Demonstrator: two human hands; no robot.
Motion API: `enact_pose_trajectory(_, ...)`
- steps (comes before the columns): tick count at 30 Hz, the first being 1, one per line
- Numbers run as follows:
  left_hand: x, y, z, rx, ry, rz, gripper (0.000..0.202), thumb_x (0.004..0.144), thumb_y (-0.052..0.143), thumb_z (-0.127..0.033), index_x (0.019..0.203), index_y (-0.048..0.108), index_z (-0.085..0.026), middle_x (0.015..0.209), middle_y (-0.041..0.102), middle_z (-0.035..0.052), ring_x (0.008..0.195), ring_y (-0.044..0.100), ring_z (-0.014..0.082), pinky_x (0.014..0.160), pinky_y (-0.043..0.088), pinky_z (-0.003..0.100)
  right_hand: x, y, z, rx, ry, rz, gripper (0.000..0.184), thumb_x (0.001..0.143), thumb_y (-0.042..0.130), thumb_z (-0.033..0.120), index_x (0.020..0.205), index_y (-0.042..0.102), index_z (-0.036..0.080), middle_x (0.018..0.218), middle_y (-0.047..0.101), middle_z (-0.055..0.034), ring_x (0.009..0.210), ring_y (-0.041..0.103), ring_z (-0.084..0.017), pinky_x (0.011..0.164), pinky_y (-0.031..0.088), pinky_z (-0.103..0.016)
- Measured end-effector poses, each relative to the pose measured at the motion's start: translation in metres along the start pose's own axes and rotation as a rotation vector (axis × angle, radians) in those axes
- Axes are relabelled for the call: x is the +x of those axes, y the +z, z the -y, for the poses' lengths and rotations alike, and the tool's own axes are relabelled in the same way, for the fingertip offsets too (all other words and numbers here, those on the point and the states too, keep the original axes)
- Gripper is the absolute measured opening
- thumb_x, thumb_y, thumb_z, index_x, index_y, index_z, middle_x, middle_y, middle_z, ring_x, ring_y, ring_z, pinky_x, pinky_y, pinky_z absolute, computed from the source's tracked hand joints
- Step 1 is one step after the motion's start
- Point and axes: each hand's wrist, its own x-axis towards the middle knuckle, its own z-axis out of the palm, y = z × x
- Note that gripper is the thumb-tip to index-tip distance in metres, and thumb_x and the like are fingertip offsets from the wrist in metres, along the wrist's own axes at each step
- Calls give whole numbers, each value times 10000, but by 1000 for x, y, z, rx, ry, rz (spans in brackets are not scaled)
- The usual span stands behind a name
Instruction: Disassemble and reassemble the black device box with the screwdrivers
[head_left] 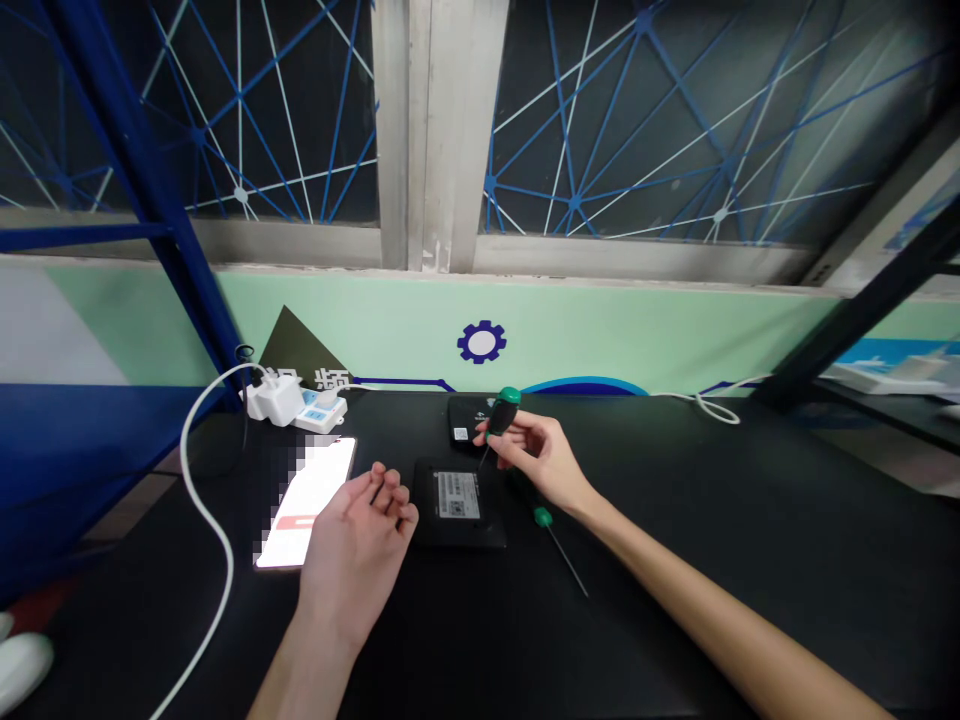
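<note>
1. Screwdriver (502, 412), green-handled, tip down, pinched firmly in the right hand (540, 462) at 12 o'clock.
2. Left hand (356, 565), half-curled and empty, at 7 o'clock, just beside a lit phone (306, 500).
3. Black device (457, 510), label up, between the hands; second screwdriver (553, 550) lying at its 4 o'clock.

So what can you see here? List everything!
table: 1, black, under everything
labelled box: 1, black, table middle
back box: 1, black, behind it
phone: 1, white screen, left of labelled box
loose screwdriver: 1, green handle, right of labelled box
held screwdriver: 1, green handle, above labelled box
power strip: 1, white, far table edge
cable: 1, white, table's left side
wall: 1, pale green, behind table
left hand: 1, bare, beside phone
right hand: 1, bare, gripping held screwdriver
</note>
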Motion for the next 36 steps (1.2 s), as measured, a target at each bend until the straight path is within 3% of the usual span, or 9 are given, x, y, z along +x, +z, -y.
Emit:
enact_pose_trajectory(3, 1, 0, 0, 0, -3, 5, 132, 941, 474, -86, 878, 577, -139, 801, 557, 31, 637, 559, 118, 572, 505, 243, 1, 1, 0, -31, 12, -50, 368, 765, 775, 523, 816, 656, 179, 701, 695, -42, 554, 588, -152, 503, 487, -280)
enact_pose_trajectory(10, 1, 1, 0, 7, -3, -7, 146, 926, 465, -80, 861, 578, -147, 789, 551, 30, 622, 556, 116, 557, 503, 239, 3, 8, -4, 19, 47, -91, 421, 710, 812, 543, 805, 566, 214, 649, 666, 3, 492, 549, -130, 466, 477, -265)
enact_pose_trajectory(18, 1, 2, 0, 1, 0, -12, 141, 934, 464, -77, 870, 571, -140, 787, 549, 28, 623, 554, 118, 559, 500, 240, 0, -2, -4, -32, -23, 1, 371, 835, 724, 472, 1056, 685, 176, 785, 711, -51, 623, 622, -162, 554, 505, -283)
enact_pose_trajectory(23, 1, 2, 0, 3, 4, -7, 151, 942, 456, -79, 863, 573, -134, 794, 551, 33, 640, 560, 123, 570, 506, 245, 1, -2, -3, -46, -9, -17, 355, 819, 736, 492, 948, 691, 165, 777, 721, -68, 615, 619, -169, 533, 489, -288)
enact_pose_trajectory(29, 0, 1, 0, 3, 9, -9, 134, 938, 468, -75, 873, 575, -123, 794, 551, 34, 638, 554, 123, 570, 505, 250, 3, 4, -5, -34, -2, -78, 393, 735, 812, 497, 779, 555, 203, 609, 593, 30, 508, 516, -116, 487, 454, -252)
enact_pose_trajectory(36, 0, 2, 0, -1, 11, -14, 130, 932, 473, -70, 866, 571, -124, 796, 552, 34, 635, 548, 121, 561, 499, 246, 0, 0, -3, -20, -45, -22, 352, 845, 720, 454, 1055, 662, 177, 744, 642, -16, 569, 548, -126, 542, 479, -262)
